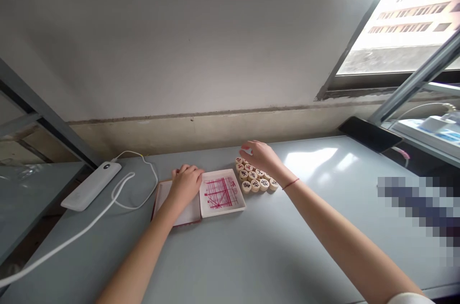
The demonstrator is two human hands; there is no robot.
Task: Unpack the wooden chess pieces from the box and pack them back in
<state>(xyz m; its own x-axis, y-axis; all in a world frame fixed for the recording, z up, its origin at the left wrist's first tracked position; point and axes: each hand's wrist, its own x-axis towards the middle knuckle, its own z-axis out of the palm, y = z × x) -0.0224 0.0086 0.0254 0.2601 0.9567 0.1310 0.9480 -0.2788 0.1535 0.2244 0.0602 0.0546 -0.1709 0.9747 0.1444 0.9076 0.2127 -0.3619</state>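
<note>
Grey flat tabletop (251, 246): left hand (187, 181) at open white-and-red square box (212, 210), can't tell its grip, right hand (265, 157) part-open, thumb and fingers apart, round cream inscribed pieces (255, 185) just beside it

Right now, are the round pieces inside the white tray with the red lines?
No, the visible round pieces sit grouped on the grey table, beside the white tray.

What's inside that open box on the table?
The right half of the box has red lines crossing its white inside. The left half shows a pale inner surface, but the left hand covers part of it, so anything beneath the hand cannot be seen.
</note>
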